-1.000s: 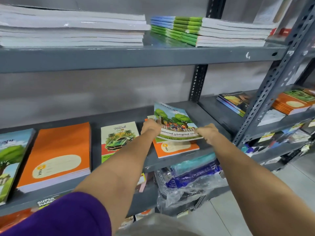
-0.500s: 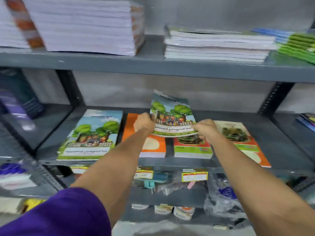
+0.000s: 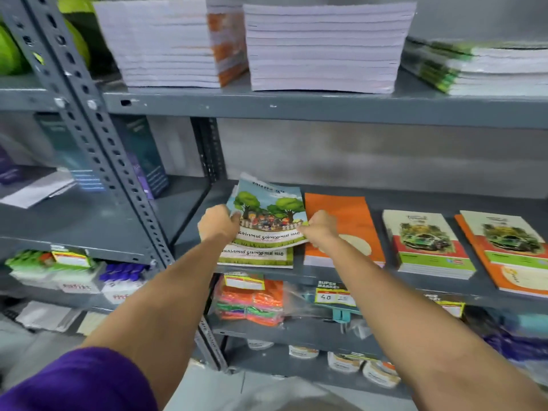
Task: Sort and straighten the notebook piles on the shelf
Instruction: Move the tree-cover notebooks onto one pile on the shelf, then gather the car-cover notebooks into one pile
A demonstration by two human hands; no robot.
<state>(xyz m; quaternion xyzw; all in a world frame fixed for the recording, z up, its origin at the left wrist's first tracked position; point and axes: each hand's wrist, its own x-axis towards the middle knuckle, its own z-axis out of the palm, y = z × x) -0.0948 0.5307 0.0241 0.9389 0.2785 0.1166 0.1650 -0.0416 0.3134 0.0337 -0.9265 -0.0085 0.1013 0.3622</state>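
I hold a tree-cover notebook (image 3: 268, 215) by its two lower corners, my left hand (image 3: 218, 225) on its left edge and my right hand (image 3: 320, 229) on its right edge. It hovers tilted just above a pile of matching tree-cover notebooks (image 3: 256, 256) at the left end of the middle shelf (image 3: 296, 275). To the right lie an orange notebook pile (image 3: 341, 215), a car-cover notebook pile (image 3: 427, 244), and a further car-cover notebook (image 3: 507, 238) on an orange pile at the far right.
Tall white notebook stacks (image 3: 323, 46) and a green-spined stack (image 3: 480, 69) fill the upper shelf. A perforated grey upright (image 3: 98, 149) stands left of the piles. Packets (image 3: 249, 301) and price tags (image 3: 333, 293) hang on the lower shelf. Boxes (image 3: 148, 161) occupy the left bay.
Both hands have carried the tree-cover notebook leftward along the shelf, from above the orange and car piles to over the matching tree-cover pile. The view has swung left with it.
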